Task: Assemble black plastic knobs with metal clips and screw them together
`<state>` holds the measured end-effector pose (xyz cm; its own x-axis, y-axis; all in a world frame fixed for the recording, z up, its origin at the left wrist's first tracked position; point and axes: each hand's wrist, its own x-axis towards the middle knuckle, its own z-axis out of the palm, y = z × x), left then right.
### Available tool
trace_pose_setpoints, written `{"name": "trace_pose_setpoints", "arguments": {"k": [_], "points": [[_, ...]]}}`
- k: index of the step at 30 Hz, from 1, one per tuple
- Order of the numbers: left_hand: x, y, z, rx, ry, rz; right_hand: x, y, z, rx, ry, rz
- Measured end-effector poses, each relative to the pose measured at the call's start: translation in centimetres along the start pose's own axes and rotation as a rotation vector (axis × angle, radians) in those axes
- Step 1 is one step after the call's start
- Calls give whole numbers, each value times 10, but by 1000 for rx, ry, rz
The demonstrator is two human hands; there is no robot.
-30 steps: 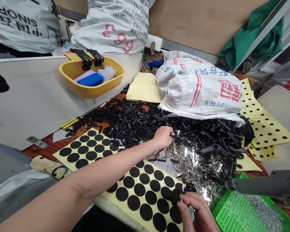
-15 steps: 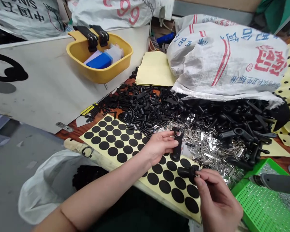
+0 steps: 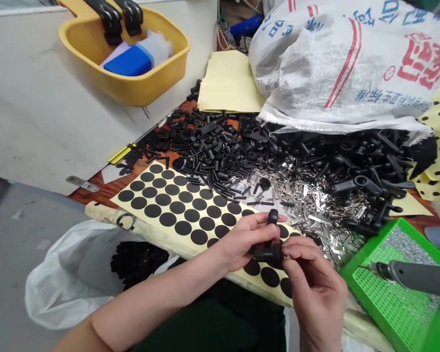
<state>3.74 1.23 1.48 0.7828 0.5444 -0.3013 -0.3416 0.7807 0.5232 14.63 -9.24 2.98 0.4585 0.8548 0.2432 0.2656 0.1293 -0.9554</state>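
Note:
My left hand (image 3: 242, 239) is closed on a black plastic lever piece (image 3: 272, 218) with a ring end, held upright over the yellow sheet of black round stickers (image 3: 176, 208). My right hand (image 3: 311, 281) pinches a short black plastic part (image 3: 266, 254) and holds it against the lower end of the lever. Both hands meet near the table's front edge. Behind them lies a heap of black plastic parts (image 3: 242, 151) and a pile of small shiny metal pieces (image 3: 315, 210).
A green mesh basket (image 3: 388, 298) with metal bits stands at the right, a grey power screwdriver (image 3: 414, 276) lying over it. A yellow tub (image 3: 124, 88) hangs at the back left. A white woven sack (image 3: 344, 68) spills black levers. A white plastic bag (image 3: 77, 274) with black parts hangs below the table edge.
My left hand picked a black lever out of the heap and drew it back towards me. Both hands have come together, joining the lever and the short black part. The view has tilted down.

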Motion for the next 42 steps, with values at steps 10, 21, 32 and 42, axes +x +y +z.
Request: {"name": "trace_pose_setpoints", "arguments": {"k": [10,21,32,42], "points": [[-1,-20,-5,140,-28,43,9,-3,-5,-277,345,-217],[-3,-27,11,529,99,212,15,5,1,-655,331,-408],[-3,-24,18,936,143,371,15,21,-4,-585,360,-374],[-4,-19,25,1114,155,424,11,30,-3,-553,353,-336]]}}
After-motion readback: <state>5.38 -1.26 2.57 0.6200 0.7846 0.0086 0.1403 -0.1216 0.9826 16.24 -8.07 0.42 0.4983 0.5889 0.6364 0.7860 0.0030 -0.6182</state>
